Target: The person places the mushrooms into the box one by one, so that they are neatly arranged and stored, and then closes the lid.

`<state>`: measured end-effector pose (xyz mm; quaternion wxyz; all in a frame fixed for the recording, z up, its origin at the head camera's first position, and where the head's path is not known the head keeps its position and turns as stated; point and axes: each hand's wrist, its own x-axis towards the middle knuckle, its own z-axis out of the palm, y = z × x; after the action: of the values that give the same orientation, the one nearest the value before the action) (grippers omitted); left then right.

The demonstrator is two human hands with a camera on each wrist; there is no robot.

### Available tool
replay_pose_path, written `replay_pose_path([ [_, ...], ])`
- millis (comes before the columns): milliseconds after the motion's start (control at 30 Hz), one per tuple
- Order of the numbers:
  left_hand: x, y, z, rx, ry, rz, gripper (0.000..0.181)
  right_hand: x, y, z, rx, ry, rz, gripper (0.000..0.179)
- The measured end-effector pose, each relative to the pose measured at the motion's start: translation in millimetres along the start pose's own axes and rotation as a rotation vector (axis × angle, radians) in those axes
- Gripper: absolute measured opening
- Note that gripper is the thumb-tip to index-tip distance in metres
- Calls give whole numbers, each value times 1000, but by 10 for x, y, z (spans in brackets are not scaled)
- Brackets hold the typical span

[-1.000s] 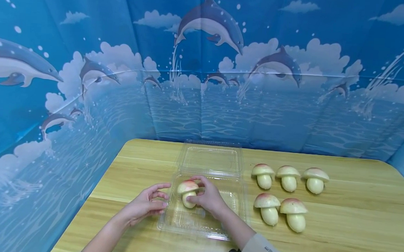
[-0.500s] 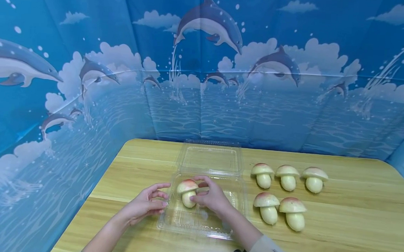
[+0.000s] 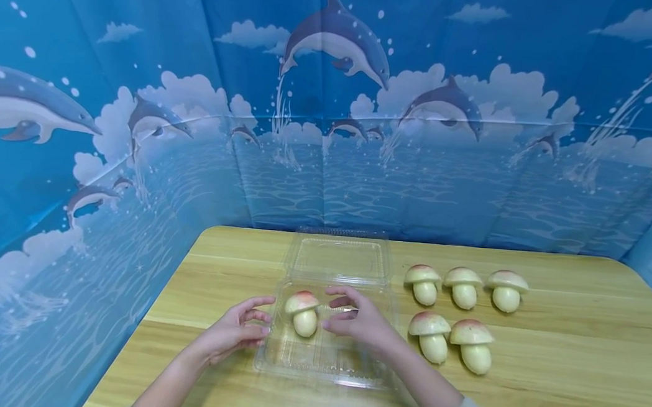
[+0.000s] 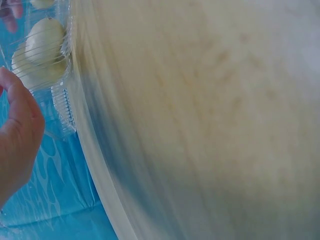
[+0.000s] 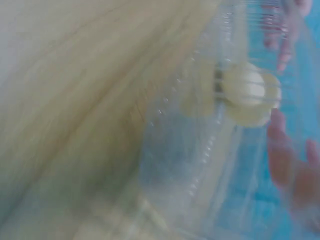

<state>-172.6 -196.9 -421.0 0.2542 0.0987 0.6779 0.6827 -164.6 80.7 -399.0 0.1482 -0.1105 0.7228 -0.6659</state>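
Note:
A model mushroom [image 3: 304, 319] with a cream stem and a pink-tinged cap lies in the left part of a clear plastic clamshell box [image 3: 316, 366]. To its right, my right hand [image 3: 361, 318] hovers with fingers spread and holds nothing; a small gap separates it from the stem. My left hand [image 3: 238, 330] stays by the box's left edge, fingers loosely bent; whether they touch the rim I cannot tell. Through the clear wall the left wrist view shows the mushroom [image 4: 46, 42] with the left hand [image 4: 20, 130] nearby. The right wrist view is blurred.
The box's lid [image 3: 339, 260] lies opened back toward the curtain. Several more mushrooms stand in two rows on the wooden table [image 3: 574, 355] to the right, one being the front mushroom [image 3: 474, 346]. A blue dolphin-print curtain [image 3: 327, 185] hangs behind the table.
My right hand has let go of the mushroom and drawn a little to the right. The mushroom stays in the box's left part. My left hand has barely moved.

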Motion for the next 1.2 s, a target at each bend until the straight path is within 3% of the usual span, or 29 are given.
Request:
replay_pose_path([
  [267, -10, -11, -7, 0, -1, 3, 68, -215, -145, -235, 35, -38, -15, 58],
  [667, 5, 1, -11, -1, 3, 3, 68, -529, -330, -748, 11, 46, -34, 60],
  [933, 2, 13, -2, 0, 12, -1, 68, -782, -315, -1106, -50, 69, -83, 46],
  [1200, 2, 11, 9, 10, 22, -14, 69, -1040, -188, -1554, -126, 84, -147, 46],
])
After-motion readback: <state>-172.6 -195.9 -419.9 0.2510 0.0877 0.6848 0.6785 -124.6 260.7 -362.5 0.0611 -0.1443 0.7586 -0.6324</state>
